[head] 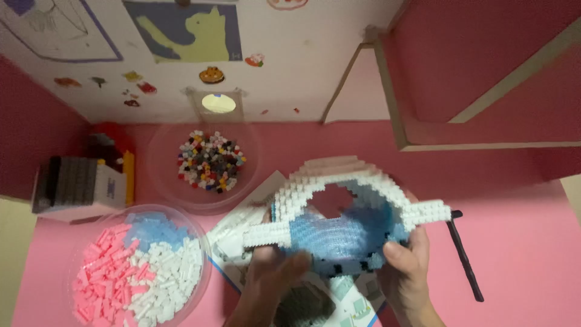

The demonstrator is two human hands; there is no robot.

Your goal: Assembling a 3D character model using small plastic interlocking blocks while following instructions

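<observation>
Pink table (520,242), both hands' fingers (399,251) gripping brick model (345,218)

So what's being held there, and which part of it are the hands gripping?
A white and blue brick model, open in the middle. The right hand pinches its lower right edge; the blurred left hand is at its lower left, under a white arm.

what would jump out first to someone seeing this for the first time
The white and blue brick model, a half-built shell with a hole in its middle, is held up at centre by the left hand and right hand over a pink table. At lower left a clear bowl holds pink, white and pale blue bricks; behind it a second bowl holds mixed dark and coloured pieces.
</observation>
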